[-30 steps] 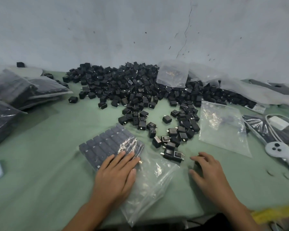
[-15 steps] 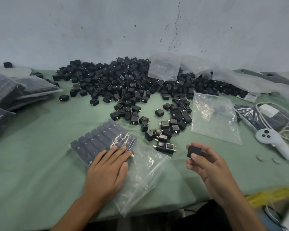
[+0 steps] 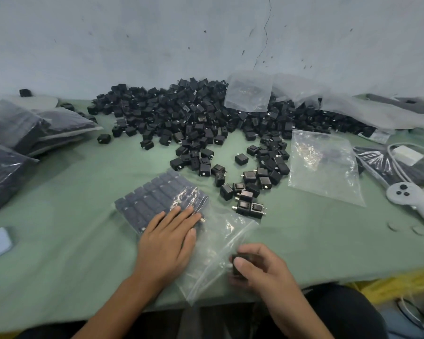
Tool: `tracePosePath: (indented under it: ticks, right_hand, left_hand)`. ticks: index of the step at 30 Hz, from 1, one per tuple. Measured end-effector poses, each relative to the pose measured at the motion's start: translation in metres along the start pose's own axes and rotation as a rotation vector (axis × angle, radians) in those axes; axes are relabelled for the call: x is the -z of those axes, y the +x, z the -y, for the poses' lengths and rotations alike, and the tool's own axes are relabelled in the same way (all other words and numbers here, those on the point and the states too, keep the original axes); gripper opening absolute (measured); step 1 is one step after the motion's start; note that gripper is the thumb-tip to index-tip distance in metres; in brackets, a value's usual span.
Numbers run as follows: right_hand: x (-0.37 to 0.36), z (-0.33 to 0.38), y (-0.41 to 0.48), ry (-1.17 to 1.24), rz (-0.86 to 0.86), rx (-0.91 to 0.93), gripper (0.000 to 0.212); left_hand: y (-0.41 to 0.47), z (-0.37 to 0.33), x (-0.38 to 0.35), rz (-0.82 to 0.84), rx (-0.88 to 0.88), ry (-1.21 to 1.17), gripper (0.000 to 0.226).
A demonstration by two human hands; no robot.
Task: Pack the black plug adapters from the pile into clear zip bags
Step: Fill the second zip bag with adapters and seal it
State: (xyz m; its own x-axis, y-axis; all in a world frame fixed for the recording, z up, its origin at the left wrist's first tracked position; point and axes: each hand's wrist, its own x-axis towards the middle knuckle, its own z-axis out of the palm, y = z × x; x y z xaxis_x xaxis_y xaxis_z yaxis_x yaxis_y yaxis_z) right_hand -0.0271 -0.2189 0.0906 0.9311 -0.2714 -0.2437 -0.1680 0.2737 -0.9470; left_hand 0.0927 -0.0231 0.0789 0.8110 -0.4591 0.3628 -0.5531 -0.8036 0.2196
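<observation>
We see black plug adapters [image 3: 194, 123] heaped loosely at the far side; one clear zip bag [image 3: 157, 201] lies flat (adapters rowed inside), a single adapter [image 3: 238, 264] at its open mouth.

Right hand [image 3: 260, 270] carried picked-up adapter [image 3: 239, 264] down to zip bag [image 3: 218, 253] mouth

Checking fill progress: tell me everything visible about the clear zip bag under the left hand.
The clear, crinkled plastic zip bag lies flat on the green cloth-covered table. Its far half holds neat rows of black plug adapters; its near half is empty and slack. The left hand rests flat on the packed rows; the right hand, gripping one black adapter, meets its near right edge.
</observation>
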Motion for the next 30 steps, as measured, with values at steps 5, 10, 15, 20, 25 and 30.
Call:
tracePosePath:
  ticks: [5,10,15,20,25,30]
  right_hand:
    - [-0.036,0.004,0.014,0.022,0.06,-0.017,0.031]
    - [-0.051,0.003,0.034,0.451,0.062,-0.156,0.037]
    - [-0.068,0.006,0.056,0.241,-0.064,0.003,0.027]
    - [-0.079,-0.006,0.063,-0.421,-0.282,0.273,0.015]
    - [-0.085,-0.016,0.06,-0.491,-0.388,0.309,0.043]
    - [-0.09,-0.017,0.059,-0.465,-0.453,0.365,0.034]
  left_hand:
    - [0.0,0.001,-0.001,0.011,0.002,-0.011,0.047]
    - [0.0,0.002,-0.001,0.012,-0.006,-0.021,0.047]
    - [0.0,0.003,-0.001,0.015,-0.015,-0.022,0.048]
    - [0.0,0.004,-0.001,0.045,0.001,-0.028,0.05]
    - [0.0,0.005,-0.002,0.056,-0.009,-0.015,0.05]
    - [0.0,0.006,-0.004,0.053,-0.011,-0.019,0.051]
